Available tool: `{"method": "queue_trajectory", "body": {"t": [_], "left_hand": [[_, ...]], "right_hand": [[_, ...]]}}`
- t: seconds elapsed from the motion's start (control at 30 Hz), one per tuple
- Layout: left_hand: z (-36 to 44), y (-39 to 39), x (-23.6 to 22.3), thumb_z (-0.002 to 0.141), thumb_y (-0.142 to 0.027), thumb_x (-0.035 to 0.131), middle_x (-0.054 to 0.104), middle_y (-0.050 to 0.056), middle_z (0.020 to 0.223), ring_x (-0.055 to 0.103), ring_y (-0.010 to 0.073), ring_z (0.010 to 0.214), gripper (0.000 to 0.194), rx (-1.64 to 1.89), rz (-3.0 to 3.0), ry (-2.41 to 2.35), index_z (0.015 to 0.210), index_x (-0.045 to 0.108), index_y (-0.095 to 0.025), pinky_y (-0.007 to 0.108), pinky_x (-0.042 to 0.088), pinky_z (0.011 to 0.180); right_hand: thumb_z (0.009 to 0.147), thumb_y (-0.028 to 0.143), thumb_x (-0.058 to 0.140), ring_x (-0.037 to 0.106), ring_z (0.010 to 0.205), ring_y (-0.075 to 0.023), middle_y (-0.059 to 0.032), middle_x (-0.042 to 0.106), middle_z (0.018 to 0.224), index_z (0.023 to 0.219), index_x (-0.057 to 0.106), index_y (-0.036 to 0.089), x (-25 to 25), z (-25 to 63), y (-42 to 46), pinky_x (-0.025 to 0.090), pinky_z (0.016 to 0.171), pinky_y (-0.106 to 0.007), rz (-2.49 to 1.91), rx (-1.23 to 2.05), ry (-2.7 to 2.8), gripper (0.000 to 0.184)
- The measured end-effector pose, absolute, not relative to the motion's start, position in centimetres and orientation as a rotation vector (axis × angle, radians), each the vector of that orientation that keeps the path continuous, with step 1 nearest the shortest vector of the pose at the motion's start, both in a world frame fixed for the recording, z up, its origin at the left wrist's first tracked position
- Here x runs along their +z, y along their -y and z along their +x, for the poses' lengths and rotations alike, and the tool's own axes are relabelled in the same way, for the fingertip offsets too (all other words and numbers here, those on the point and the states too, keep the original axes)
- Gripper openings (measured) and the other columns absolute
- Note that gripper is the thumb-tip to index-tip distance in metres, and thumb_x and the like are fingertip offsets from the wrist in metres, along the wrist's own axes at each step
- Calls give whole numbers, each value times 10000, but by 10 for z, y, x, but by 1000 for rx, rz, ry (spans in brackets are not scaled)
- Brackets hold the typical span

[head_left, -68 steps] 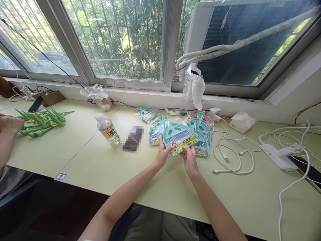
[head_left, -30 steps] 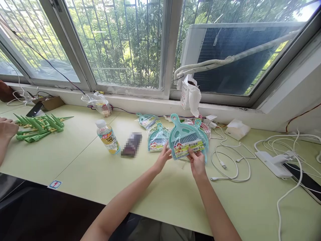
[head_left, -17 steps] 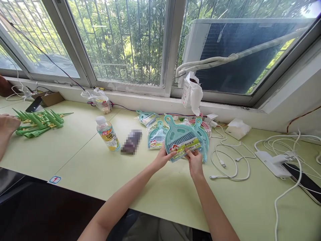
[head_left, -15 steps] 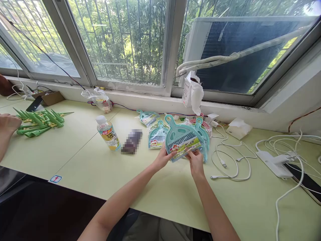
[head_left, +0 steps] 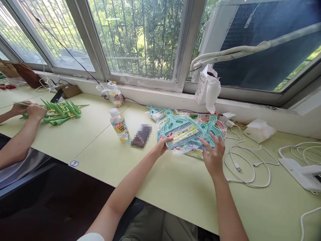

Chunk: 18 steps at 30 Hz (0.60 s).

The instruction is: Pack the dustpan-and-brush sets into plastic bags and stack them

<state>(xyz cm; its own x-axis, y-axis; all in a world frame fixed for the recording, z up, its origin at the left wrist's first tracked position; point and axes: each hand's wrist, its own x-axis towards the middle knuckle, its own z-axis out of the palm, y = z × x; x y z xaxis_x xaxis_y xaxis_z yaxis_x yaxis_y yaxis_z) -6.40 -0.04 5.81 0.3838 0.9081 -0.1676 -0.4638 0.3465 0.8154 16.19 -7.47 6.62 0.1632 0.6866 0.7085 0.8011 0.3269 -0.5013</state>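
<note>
Left hand (head_left: 162,146) grasped the wrapped dustpan (head_left: 181,131) by its left edge; right hand (head_left: 215,155), fingers spread, hung just rightward.

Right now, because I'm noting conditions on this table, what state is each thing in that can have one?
Held dustpan set: tilted, in clear wrap
Left hand: closed on the held set's lower-left edge
Right hand: open, fingers spread; contact unclear
Other dustpan sets: wrapped, overlapping
Bottle: upright, capped
Blurred item: lying flat, details hidden
Green pieces: heaped
Cardboard box: open
White packet: torn open
USB cable: loosely coiled, visible USB plug unconnected
</note>
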Motion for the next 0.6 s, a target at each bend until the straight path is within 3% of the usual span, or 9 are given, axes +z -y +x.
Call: {"method": "queue_trajectory", "body": {"t": [0.13, 0.23, 0.33, 0.5, 0.6], "left_hand": [[-69, -1, 57, 674, -241, 733, 635, 110, 1098, 674, 179, 732, 658, 884, 808, -669, 1242, 410, -171, 284, 575, 559], [-68, 3, 60, 683, -284, 742, 633, 129, 1107, 680, 202, 737, 640, 733, 918, -622, 1225, 422, -167, 316, 582, 545], [-67, 9, 64, 703, -349, 733, 634, 134, 1100, 685, 208, 677, 630, 620, 1047, -576, 1225, 424, -179, 345, 584, 543], [-66, 16, 70, 756, -412, 682, 644, 141, 1060, 676, 194, 551, 713, 575, 1206, -575, 1330, 306, -221, 279, 530, 476], [-68, 17, 74, 768, -411, 668, 633, 152, 1106, 679, 185, 566, 780, 596, 1262, -552, 1395, 229, -261, 266, 530, 484]], "right_hand": [[829, 360, 622, 475, 1179, -264, -43, 586, 1136, 813, 721, 296, 65, 165, 75, 301, 1040, -482, -1323, -276, 1538, 119], [784, 414, 668, 518, 1075, -243, -39, 579, 1051, 740, 710, 273, 63, 166, 74, 356, 982, -459, -1268, -182, 1458, 154], [765, 441, 677, 505, 1086, -245, -47, 557, 1043, 728, 697, 246, 62, 164, 74, 369, 972, -458, -1258, -50, 1375, 199], [743, 447, 683, 477, 1149, -252, -76, 504, 1121, 713, 683, 211, 62, 150, 73, 381, 991, -433, -1288, 20, 1186, 238], [732, 411, 692, 455, 1203, -241, -74, 472, 1249, 923, 682, 230, 63, 141, 73, 431, 945, -377, -1268, 166, 1094, 263]]}}
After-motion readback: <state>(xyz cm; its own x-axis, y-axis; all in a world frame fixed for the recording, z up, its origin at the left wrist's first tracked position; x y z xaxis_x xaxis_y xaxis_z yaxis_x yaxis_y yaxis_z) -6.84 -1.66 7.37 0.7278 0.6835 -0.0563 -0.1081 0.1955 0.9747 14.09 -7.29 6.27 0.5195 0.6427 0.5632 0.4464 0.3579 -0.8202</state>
